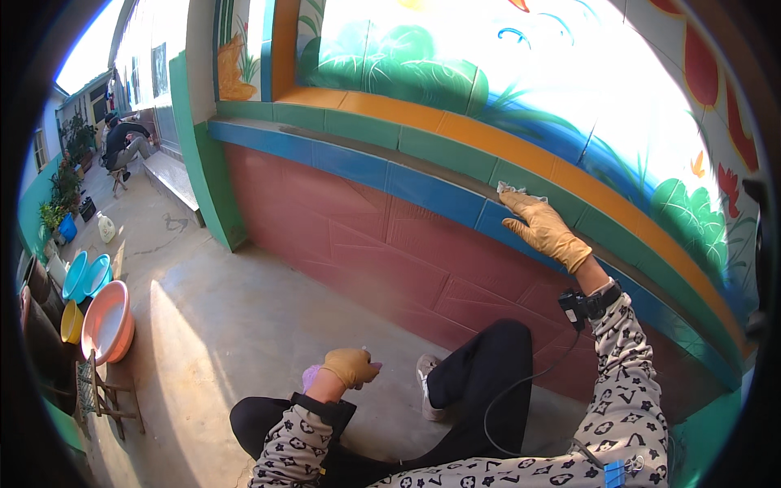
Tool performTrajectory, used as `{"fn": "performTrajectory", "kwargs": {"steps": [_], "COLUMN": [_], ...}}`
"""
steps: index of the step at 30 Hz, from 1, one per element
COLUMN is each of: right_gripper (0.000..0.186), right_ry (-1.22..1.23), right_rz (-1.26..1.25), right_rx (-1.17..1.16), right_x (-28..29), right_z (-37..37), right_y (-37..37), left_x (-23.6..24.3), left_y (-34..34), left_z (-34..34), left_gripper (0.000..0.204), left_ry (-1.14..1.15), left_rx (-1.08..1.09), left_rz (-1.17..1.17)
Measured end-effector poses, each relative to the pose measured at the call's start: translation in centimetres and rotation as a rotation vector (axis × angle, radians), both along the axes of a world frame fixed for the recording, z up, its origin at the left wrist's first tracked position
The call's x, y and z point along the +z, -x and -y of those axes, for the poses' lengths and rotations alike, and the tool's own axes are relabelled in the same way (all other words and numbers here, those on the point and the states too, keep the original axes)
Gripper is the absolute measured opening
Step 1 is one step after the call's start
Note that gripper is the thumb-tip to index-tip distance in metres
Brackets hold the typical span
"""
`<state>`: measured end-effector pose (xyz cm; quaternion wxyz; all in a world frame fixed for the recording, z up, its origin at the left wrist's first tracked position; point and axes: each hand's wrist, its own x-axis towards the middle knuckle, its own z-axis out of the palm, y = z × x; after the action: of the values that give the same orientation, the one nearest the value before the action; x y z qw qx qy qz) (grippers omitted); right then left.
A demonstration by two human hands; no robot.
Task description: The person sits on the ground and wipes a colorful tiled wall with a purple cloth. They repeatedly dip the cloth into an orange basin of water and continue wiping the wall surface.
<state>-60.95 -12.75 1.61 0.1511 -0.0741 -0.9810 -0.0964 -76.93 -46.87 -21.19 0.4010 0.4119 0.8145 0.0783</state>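
My right hand (543, 228), in a tan rubber glove, reaches up to the narrow ledge (447, 174) of a tiled wall. Under its fingertips a crumpled whitish rag (511, 189) is pressed against the ledge, beside the green tile strip; the thumb stands apart. My left hand (351, 368), gloved the same way, is low over the concrete floor by my left knee. Its fingers are closed around something thin and purple, perhaps a cloth (310, 377), which shows on both sides of the fist.
Blue-tiled edging (350, 163) and red tiles (342, 215) lie below the ledge; a painted mural (399, 69) is above. At left are an orange basin (108, 324), turquoise basins (75, 276), a folding stool (106, 394) and a white jug (106, 228). Another person (124, 142) sits farther back.
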Motion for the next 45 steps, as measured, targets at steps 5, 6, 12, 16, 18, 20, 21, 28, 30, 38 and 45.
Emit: {"fn": "performTrajectory", "kwargs": {"steps": [5,6,12,16,18,20,21,28,30,38,45], "right_gripper": [0.023,0.024,0.028,0.028,0.028,0.026,0.027,0.033,0.043,0.064,0.062], "right_ry": [0.493,0.686,1.585,1.541,1.363,0.971,0.744,-0.18,-0.203,-0.219,-0.169], "right_rz": [-0.332,-0.408,-0.623,-0.762,-0.866,-0.832,-0.751,-0.293,-0.152,-0.015,-0.005], "right_rx": [-0.093,-0.085,0.213,0.256,0.24,0.107,0.044,-0.119,-0.195,-0.102,0.099], "right_x": [-0.1,0.3,2.1,2.1,2.1,1.8,1.3,-1.5,-1.6,0.0,-1.7], "right_z": [-0.3,-0.6,-1.8,-1.8,-1.5,-1.2,-0.9,-0.4,0.2,8.8,9.1], "right_y": [-1.2,-1.3,-1.2,-0.3,0.0,-0.2,-0.8,-2.9,-2.2,5.6,20.3], "left_x": [0.2,0.2,0.3,0.4,0.6,0.9,1.1,1.6,1.8,2.4,1.8], "left_y": [0.0,0.0,0.3,0.1,-0.1,-0.2,-0.1,-0.3,-0.6,-3.1,-2.3], "left_z": [0.2,0.2,0.2,0.2,0.2,0.3,0.3,0.5,0.8,4.8,4.4], "left_gripper": [0.044,0.044,0.043,0.043,0.043,0.043,0.043,0.043,0.042,0.046,0.049], "left_ry": [-0.033,-0.03,-0.073,-0.057,-0.074,-0.066,-0.054,-0.077,-0.112,-0.376,-0.386], "left_rx": [0.003,0.021,0.014,0.003,0.016,0.021,0.015,0.001,-0.009,-0.086,-0.079], "left_rz": [-0.016,-0.001,0.0,-0.029,-0.016,-0.011,-0.014,-0.064,-0.059,-0.265,-0.237]}}
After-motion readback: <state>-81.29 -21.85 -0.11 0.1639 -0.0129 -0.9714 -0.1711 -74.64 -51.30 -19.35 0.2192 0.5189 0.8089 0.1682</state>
